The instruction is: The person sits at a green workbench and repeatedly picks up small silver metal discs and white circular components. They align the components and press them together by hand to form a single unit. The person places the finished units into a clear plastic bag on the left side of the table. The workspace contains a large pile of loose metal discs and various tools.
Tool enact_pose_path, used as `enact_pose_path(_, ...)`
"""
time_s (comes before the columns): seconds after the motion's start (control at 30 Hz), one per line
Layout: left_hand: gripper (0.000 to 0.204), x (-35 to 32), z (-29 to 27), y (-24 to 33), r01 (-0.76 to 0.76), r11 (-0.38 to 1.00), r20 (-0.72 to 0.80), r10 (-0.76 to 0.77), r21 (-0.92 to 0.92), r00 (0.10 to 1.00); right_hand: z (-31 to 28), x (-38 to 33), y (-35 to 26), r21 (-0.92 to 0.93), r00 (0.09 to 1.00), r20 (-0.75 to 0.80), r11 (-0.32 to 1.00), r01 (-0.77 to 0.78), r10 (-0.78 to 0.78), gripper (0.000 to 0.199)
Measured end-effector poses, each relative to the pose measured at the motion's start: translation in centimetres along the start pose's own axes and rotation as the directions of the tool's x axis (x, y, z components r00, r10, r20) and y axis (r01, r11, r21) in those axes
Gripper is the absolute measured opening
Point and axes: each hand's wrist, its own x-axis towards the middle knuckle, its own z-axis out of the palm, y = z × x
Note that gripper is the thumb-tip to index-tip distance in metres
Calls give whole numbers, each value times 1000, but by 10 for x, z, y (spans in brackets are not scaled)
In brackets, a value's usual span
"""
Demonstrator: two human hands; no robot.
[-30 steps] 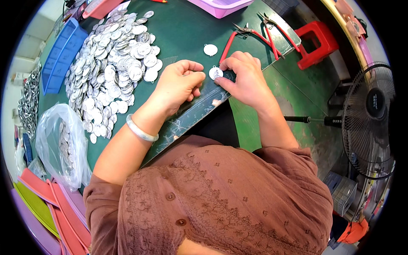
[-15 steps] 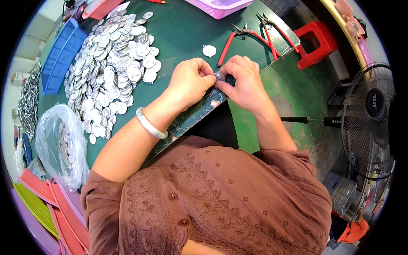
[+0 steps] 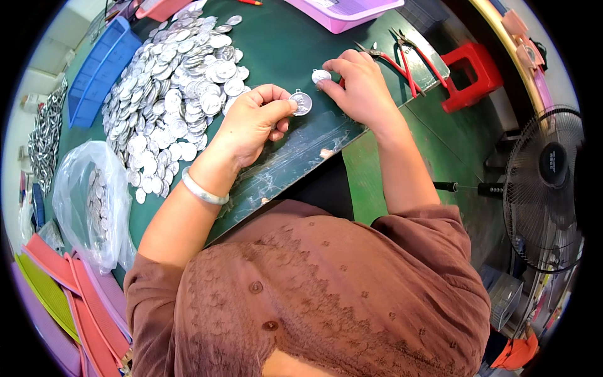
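Observation:
Between the thumb and index finger of my left hand [image 3: 254, 122] is a round silver medal [image 3: 302, 103] with a small loop at its top, held up over the green table's near edge. My right hand [image 3: 361, 85] has its thumb and index finger at the edges of a second silver medal [image 3: 321, 76] on the tabletop; its other fingers curl over and are partly hidden. Left of my hands spreads a big heap of similar silver medals [image 3: 179, 94]. Two red-handled pliers [image 3: 402, 63] lie beyond my right hand.
A blue bin [image 3: 100, 69], a pink-purple basket [image 3: 342, 19] and a clear plastic bag [image 3: 94, 207] holding medals are around the table [image 3: 282, 44]. A red stool [image 3: 471, 75] and a standing fan [image 3: 546, 182] are at the right. Coloured trays [image 3: 69, 289] are stacked at lower left.
My hands were together at the table edge over a small medal. They have parted: the left moved left with a medal, the right moved forward to the medal lying on the table.

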Motion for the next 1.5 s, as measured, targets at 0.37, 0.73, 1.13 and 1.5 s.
enact_pose_path(0.37, 5, -33, -26, 3, -7, 977, -5, 6, -214, 1000, 2, 15, -10, -119, 968, 216, 988, -100, 125, 25)
enact_pose_path(0.73, 6, -63, -41, 9, -101, 943, -11, 103, -317, 995, 4, -3, -45, 308, 982, 127, 936, -171, 138, 13)
enact_pose_path(1.13, 13, -84, -55, 7, -208, 875, 87, 271, -437, 959, 33, -43, -80, 371, 996, 10, 925, -86, 88, 13)
enact_pose_path(1.5, 8, -96, -83, 5, -76, 832, -87, 34, -550, 996, 35, -45, -91, 255, 993, -101, 966, -39, 66, 12)
